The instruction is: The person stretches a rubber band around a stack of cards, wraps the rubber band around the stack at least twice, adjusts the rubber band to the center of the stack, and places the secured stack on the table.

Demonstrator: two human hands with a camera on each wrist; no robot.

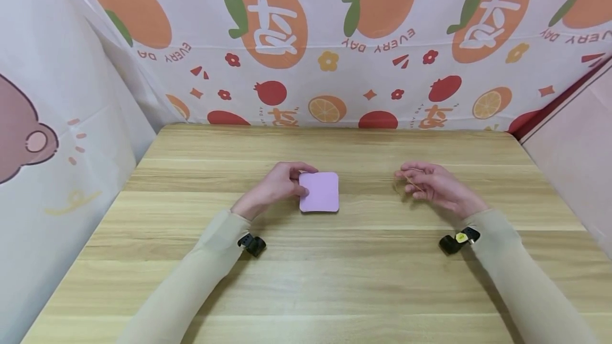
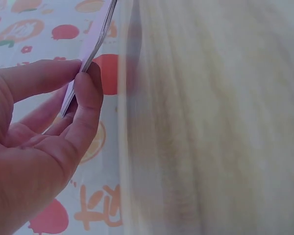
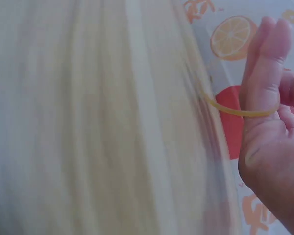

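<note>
My left hand (image 1: 283,180) pinches the left edge of a thin stack of square purple cards (image 1: 322,193) with rounded corners, thumb on top. In the left wrist view the card stack (image 2: 99,40) is seen edge-on, its several layers between thumb and fingers. To the right, apart from the cards, my right hand (image 1: 437,185) holds a thin yellowish rubber band (image 1: 413,181) among its bent fingers. The right wrist view has this rubber band (image 3: 235,112) running across the thumb, with a loop sticking out to the left. Its far end blurs there.
Under both hands lies a wood-grain table (image 1: 354,275). A white cloth with fruit prints (image 1: 330,62) hangs along its back edge. Another pale cloth (image 1: 71,121) hangs at the left, and a pale panel (image 1: 578,147) borders the right side.
</note>
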